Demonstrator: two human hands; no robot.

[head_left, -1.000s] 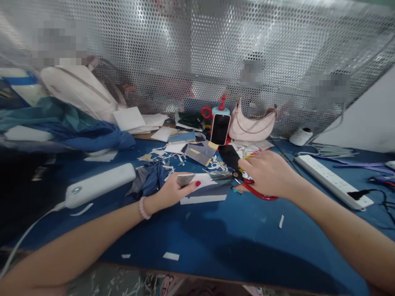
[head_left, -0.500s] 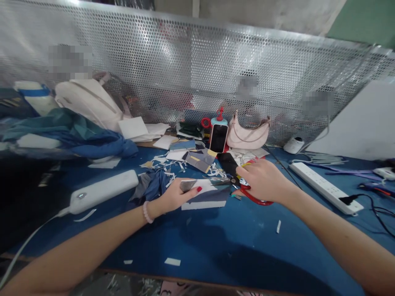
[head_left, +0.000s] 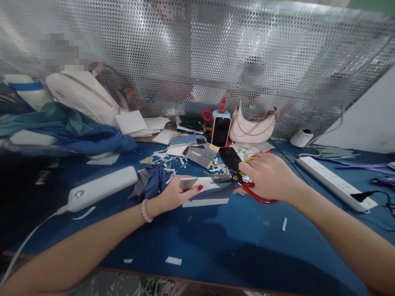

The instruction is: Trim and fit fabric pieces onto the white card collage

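Note:
My left hand (head_left: 173, 195) rests on the blue table and pinches a small grey piece of material (head_left: 187, 182) between thumb and fingers. My right hand (head_left: 268, 176) grips red-handled scissors (head_left: 247, 187), whose blades (head_left: 220, 178) point left toward the grey piece. Under both lies a white and grey sheet (head_left: 210, 195). Blue-grey fabric scraps (head_left: 151, 183) lie just left of my left hand.
Paper clippings and card pieces (head_left: 197, 154) are scattered behind the hands. A phone (head_left: 221, 131) stands upright by a pink handbag (head_left: 253, 127). White power strips lie at left (head_left: 101, 188) and right (head_left: 335, 183). A perforated metal screen (head_left: 197, 53) backs the table; blue cloth (head_left: 77, 135) is piled left.
The hands hold nearly the same pose. The view has shifted slightly as my head moved; the scissors stay by the grey piece.

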